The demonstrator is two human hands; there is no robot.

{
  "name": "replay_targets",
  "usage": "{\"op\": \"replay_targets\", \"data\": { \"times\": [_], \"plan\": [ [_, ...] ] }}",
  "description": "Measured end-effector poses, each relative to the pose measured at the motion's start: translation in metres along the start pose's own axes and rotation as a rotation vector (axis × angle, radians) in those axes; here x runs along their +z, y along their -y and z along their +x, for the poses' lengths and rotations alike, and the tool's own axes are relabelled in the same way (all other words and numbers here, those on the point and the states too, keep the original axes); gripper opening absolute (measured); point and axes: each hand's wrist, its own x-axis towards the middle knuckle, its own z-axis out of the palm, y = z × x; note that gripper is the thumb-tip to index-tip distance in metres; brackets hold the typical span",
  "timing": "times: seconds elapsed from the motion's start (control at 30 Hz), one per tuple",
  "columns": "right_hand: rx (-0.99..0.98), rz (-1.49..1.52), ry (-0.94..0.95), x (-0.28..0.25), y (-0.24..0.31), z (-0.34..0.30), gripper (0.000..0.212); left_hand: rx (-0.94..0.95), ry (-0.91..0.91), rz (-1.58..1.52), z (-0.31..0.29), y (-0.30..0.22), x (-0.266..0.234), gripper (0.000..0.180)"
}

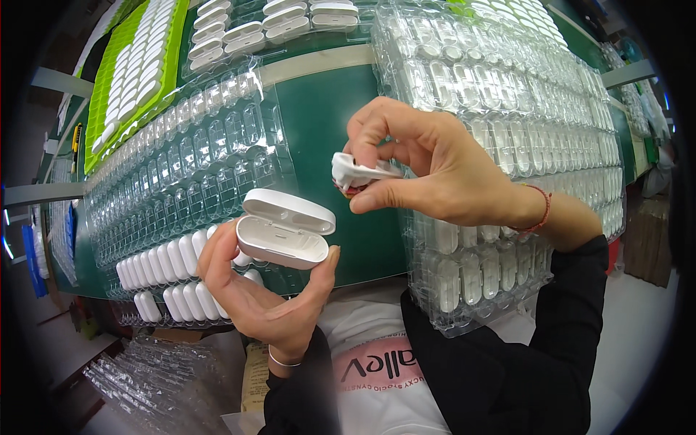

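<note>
My left hand [264, 308] grips a white earphone charging case [283, 248] between thumb and fingers. Its lid is flipped up, and the hollow inside faces me, with a small slot in its floor. Up and to the right, my right hand [453, 170] pinches a small white plastic part [349, 172] between thumb and fingers. Something reddish and dark shows on the part's underside, too small to make out. The part hangs apart from the case, a short way above its right end. My right fingers hide some of the part.
Clear blister trays [196, 138] cover the green table [315, 109] on the left, with closed white cases [174, 257] in their near rows. Stacked clear trays [500, 145] hold white pieces on the right. A lime-green tray [176, 54] and several open cases [286, 25] lie farther back.
</note>
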Motion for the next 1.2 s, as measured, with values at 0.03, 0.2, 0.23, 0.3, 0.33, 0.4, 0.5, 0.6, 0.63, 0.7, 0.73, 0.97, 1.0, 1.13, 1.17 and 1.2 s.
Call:
{"op": "replay_targets", "data": {
  "times": [0.03, 0.2, 0.23, 0.3, 0.33, 0.4, 0.5, 0.6, 0.63, 0.7, 0.73, 0.97, 1.0, 1.13, 1.17, 1.2],
  "plan": [
    [-0.051, -0.083, -0.017, -0.001, -0.001, 0.0, 0.024, 0.002, 0.022, 0.023, 0.0, 0.0, -0.001, 0.085],
    [0.103, -0.017, -0.017, -0.001, 0.019, 0.001, 0.021, 0.054, 0.056, 0.052, 0.003, 0.0, 0.002, 0.086],
    [0.123, -0.012, -0.023, 0.0, 0.019, 0.0, 0.022, 0.066, 0.06, 0.045, 0.003, 0.001, 0.003, 0.085],
    [0.164, -0.003, -0.031, 0.0, 0.016, 0.0, 0.022, 0.085, 0.065, 0.033, 0.004, 0.001, 0.005, 0.082],
    [0.192, 0.0, -0.026, -0.001, 0.018, 0.001, 0.021, 0.07, 0.072, 0.038, 0.004, 0.0, 0.007, 0.08],
    [0.246, 0.009, -0.014, -0.003, 0.023, 0.002, 0.021, 0.038, 0.086, 0.052, 0.003, -0.002, 0.012, 0.076],
    [0.255, 0.033, 0.006, -0.003, 0.027, 0.002, 0.02, 0.121, 0.064, 0.077, 0.009, -0.001, 0.019, 0.073],
    [0.178, 0.097, -0.002, 0.002, 0.025, -0.001, 0.018, 0.172, 0.064, 0.077, 0.011, -0.001, 0.023, 0.074],
    [0.17, 0.079, -0.002, 0.003, 0.024, -0.001, 0.018, 0.168, 0.074, 0.078, 0.009, -0.002, 0.023, 0.073],
    [0.149, 0.04, -0.004, 0.004, 0.023, -0.003, 0.017, 0.169, 0.076, 0.069, 0.007, -0.003, 0.023, 0.072],
    [0.157, 0.03, -0.01, 0.004, 0.024, -0.003, 0.016, 0.174, 0.068, 0.059, 0.006, -0.002, 0.023, 0.072],
    [0.06, -0.175, -0.028, 0.012, 0.022, -0.008, 0.014, 0.226, 0.058, 0.105, 0.006, -0.001, 0.028, 0.071],
    [0.026, -0.193, -0.041, 0.012, 0.021, -0.008, 0.014, 0.237, 0.047, 0.115, 0.008, 0.0, 0.029, 0.07],
    [0.064, -0.126, -0.009, 0.013, 0.021, -0.009, 0.015, 0.265, 0.012, 0.122, 0.008, 0.002, 0.03, 0.07],
    [0.072, -0.098, -0.015, 0.013, 0.021, -0.009, 0.015, 0.27, 0.006, 0.114, 0.007, 0.002, 0.031, 0.07],
    [0.08, -0.071, -0.023, 0.013, 0.021, -0.01, 0.015, 0.279, -0.004, 0.117, 0.007, 0.003, 0.031, 0.07]
  ]
}}
